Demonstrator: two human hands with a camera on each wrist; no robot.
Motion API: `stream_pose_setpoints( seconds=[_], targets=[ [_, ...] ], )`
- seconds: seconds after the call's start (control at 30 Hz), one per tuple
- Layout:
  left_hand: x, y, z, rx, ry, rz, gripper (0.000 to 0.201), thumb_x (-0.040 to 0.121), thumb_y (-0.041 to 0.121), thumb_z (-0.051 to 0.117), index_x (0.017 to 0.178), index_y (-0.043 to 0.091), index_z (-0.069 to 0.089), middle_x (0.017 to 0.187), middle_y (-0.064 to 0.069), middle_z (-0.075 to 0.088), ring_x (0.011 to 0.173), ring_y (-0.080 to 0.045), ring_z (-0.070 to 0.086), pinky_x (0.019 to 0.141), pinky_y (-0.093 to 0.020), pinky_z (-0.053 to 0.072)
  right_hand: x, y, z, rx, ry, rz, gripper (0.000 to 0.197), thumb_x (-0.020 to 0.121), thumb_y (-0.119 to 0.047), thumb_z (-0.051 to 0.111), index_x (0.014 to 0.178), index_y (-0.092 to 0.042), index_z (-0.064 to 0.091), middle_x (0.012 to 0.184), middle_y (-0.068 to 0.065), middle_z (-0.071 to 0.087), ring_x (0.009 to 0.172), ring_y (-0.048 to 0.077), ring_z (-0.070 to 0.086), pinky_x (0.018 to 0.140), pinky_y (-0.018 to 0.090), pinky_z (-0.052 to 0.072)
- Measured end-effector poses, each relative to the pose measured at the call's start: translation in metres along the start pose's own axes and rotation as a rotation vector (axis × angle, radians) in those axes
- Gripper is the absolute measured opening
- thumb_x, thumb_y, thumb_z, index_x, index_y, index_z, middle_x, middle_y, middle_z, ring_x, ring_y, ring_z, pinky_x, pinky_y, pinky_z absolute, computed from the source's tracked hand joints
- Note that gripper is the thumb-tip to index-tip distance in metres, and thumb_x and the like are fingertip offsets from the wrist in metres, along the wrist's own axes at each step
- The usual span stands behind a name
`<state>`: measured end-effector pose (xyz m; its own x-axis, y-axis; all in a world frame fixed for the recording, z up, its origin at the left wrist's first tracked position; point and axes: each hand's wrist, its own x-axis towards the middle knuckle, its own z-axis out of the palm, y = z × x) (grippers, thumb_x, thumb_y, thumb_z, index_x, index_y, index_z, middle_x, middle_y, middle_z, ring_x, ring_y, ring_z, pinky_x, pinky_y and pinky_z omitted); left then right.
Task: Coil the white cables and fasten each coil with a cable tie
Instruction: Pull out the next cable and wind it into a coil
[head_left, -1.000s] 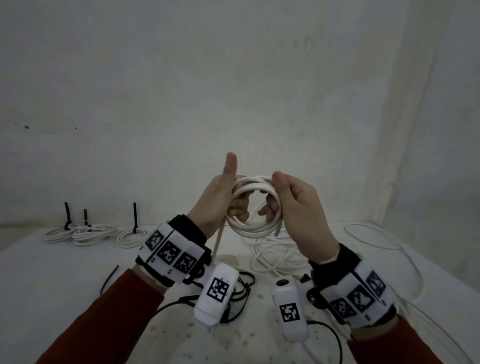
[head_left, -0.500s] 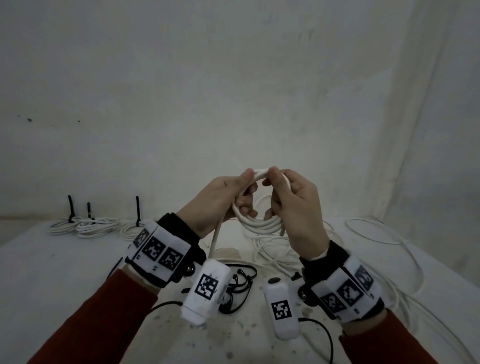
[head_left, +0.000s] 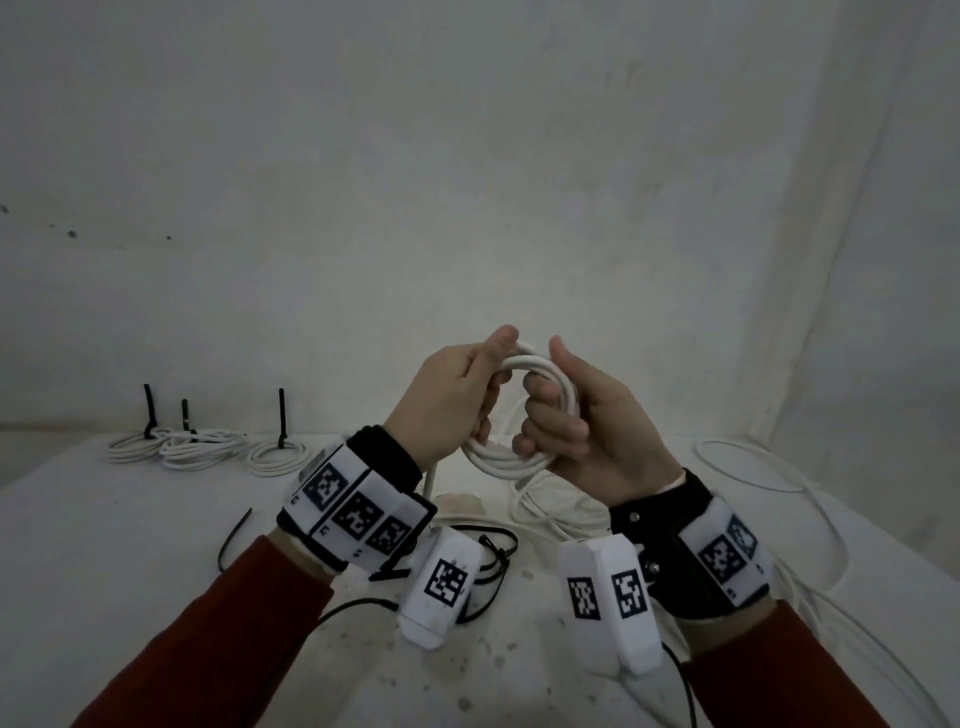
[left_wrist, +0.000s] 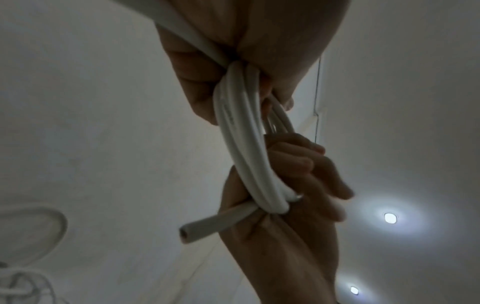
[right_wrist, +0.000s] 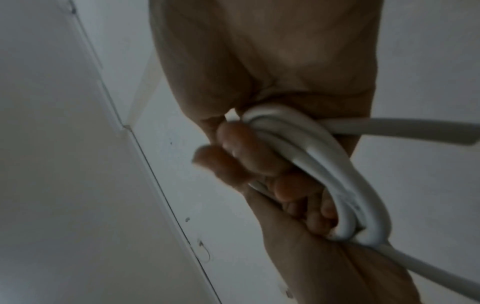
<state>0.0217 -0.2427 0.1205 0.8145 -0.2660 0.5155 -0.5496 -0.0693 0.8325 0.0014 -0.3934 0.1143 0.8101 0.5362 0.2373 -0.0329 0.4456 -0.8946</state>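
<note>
A white cable coil (head_left: 524, 457) of several loops hangs in the air above the table, held between both hands. My left hand (head_left: 457, 400) grips its left side with the thumb laid over the top strands (left_wrist: 239, 127). My right hand (head_left: 576, 421) grips the right side, its fingers curled through the loop (right_wrist: 306, 164). A cut cable end (left_wrist: 207, 228) sticks out beside my right hand in the left wrist view. One strand (head_left: 430, 475) runs down from the coil to the table. Black cable ties (head_left: 234, 535) lie on the table below my left wrist.
Three finished coils (head_left: 197, 449) with upright black ties stand at the table's back left. Loose white cable (head_left: 753, 478) sprawls over the right side and under the hands. Walls close off the back and right. Thin black cords (head_left: 493, 551) lie near the wrists.
Both hands shifted their hold on the coil: the left thumb came down from upright onto the top strands, and the right hand turned so its fingers curl through the loop.
</note>
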Motion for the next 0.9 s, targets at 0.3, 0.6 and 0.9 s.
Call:
stream_pose_setpoints(
  seconds=[0.3,0.6,0.9],
  targets=[
    [0.004,0.007,0.003,0.123,-0.039,0.103,0.068,0.085,0.067,0.046,0.071,0.001,0.055,0.041,0.009,0.039,0.033,-0.011,0.042,0.048,-0.043,0.047,-0.003,-0.008,-0.002,0.076,-0.180,0.029,0.048,0.093,-0.051,0.036,0.059,-0.019,0.045,0.038,-0.007,0.017,0.033,0.012,0.015,0.051,0.025,0.032],
    [0.012,-0.019,-0.009,0.262,-0.095,0.278,0.037,0.093,0.049,0.043,0.078,0.017,0.054,0.057,0.006,0.055,0.044,-0.014,0.050,0.045,-0.022,0.039,-0.017,-0.042,-0.031,0.316,-0.262,-0.172,0.043,0.101,-0.039,0.035,0.071,-0.013,0.051,0.044,-0.004,0.027,0.038,0.013,0.023,0.054,0.026,0.027],
    [0.040,-0.077,-0.002,0.305,-0.022,0.258,0.027,0.094,0.043,0.038,0.074,0.032,0.052,0.064,0.006,0.048,0.059,-0.006,0.040,0.059,-0.019,0.036,-0.054,-0.089,-0.048,0.396,-0.071,-0.663,0.031,0.097,-0.026,0.032,0.080,-0.009,0.052,0.053,0.001,0.042,0.049,0.015,0.035,0.065,0.029,0.036]
  ],
)
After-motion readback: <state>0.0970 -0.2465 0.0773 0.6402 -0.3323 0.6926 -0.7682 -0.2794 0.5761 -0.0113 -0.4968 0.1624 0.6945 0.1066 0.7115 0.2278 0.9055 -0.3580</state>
